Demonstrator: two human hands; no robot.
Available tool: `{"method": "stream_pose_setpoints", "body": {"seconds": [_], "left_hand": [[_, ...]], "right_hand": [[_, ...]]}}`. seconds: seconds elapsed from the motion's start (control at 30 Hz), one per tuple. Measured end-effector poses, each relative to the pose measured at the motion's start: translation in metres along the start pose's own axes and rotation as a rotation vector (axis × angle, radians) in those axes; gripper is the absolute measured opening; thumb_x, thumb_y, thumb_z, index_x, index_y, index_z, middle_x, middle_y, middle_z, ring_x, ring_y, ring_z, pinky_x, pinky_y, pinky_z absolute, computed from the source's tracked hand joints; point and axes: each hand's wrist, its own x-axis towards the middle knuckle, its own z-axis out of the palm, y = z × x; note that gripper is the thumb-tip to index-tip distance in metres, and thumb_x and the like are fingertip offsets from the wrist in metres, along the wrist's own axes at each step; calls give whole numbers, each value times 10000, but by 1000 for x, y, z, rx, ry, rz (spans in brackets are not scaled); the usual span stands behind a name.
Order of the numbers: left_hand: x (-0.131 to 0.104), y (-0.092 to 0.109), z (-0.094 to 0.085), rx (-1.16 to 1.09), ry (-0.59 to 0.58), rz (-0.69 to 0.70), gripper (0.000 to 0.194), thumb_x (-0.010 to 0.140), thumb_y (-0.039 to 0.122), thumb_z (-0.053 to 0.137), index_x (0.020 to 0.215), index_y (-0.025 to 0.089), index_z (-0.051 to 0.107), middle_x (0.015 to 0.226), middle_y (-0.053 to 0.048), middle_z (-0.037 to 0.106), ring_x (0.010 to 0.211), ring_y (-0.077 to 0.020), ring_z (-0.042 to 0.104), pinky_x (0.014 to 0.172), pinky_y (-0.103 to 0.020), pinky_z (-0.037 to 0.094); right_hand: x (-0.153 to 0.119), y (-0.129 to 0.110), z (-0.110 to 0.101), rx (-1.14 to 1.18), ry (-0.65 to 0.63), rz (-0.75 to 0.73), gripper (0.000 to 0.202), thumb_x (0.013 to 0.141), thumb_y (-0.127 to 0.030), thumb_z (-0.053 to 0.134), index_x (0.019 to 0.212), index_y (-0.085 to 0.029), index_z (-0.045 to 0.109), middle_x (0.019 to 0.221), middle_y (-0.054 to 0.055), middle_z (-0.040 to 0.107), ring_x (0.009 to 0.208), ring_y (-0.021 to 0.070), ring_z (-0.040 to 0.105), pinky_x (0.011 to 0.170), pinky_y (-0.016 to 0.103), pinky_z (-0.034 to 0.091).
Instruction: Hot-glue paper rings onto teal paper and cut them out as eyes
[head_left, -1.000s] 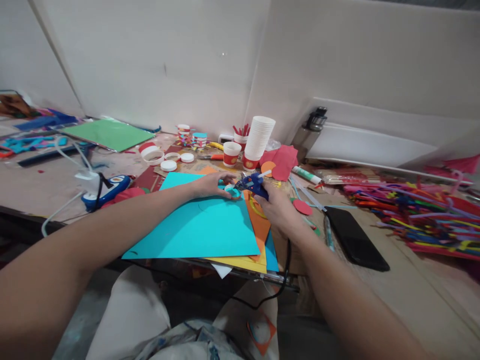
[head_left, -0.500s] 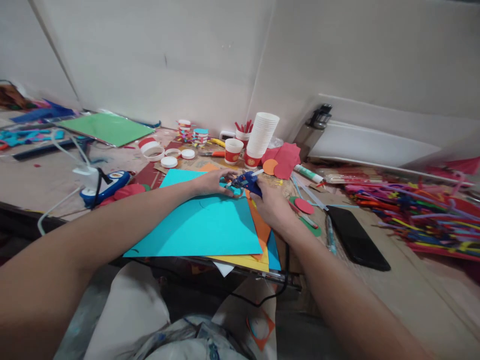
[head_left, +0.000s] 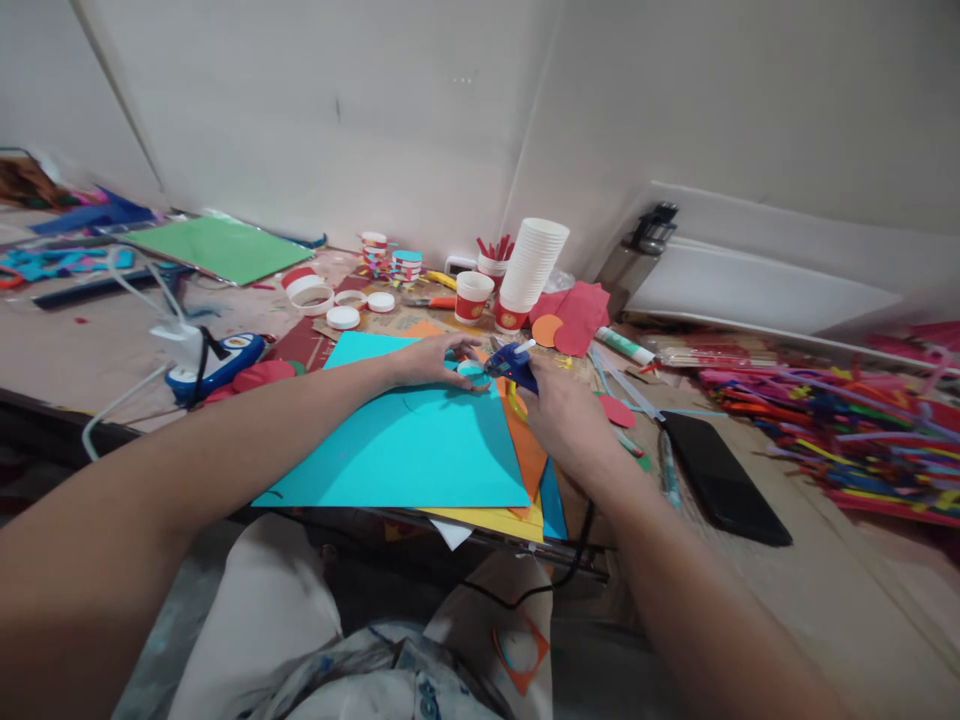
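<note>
My right hand (head_left: 566, 405) is wrapped round a blue hot glue gun (head_left: 513, 366), with a white glue stick jutting from its back. The gun's nozzle points left, close to a small round piece with a turquoise face and a pale rim (head_left: 474, 375). My left hand (head_left: 435, 362) holds that piece between curved thumb and fingers; its far side is hidden. Both hands are over a large turquoise sheet (head_left: 420, 440). Orange paper (head_left: 527, 445) shows under the sheet's right edge.
Behind the hands stand a paper cup (head_left: 473, 298) and a tall cup stack (head_left: 534, 265). White lids (head_left: 343, 317) lie at left. A phone (head_left: 724, 480) and piled pipe cleaners (head_left: 840, 430) lie right. A black cord (head_left: 577, 560) hangs over the front edge.
The glue gun has drawn slightly right, off the small round piece, whose turquoise face now shows more plainly. My left hand keeps its hold. The whole view has shifted a little.
</note>
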Motion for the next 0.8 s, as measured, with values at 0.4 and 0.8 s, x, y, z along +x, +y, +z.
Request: {"method": "stream_pose_setpoints", "body": {"seconds": [0.4,0.8], "left_hand": [[1,0,1,30,-19,64,785,693,329,825,1401,172,523,1327,-113,637,1201,-233,604,1045,-360,450],[1,0,-29,377,-172,-75,968,668,557,794,1506,248,419,1581,-102,422,1438,-319,402,1162,-389,326]], "right_hand": [[3,-5,-2,-92,17,-34,384,910,-154,458,1265,-132,601,1142,180,701,937,304,643,764,370,425],[-2,3,-7,-3,99,-34,319,929,-237,501,1213,-145,614,1111,168,698,985,302,627,782,361,445]]}}
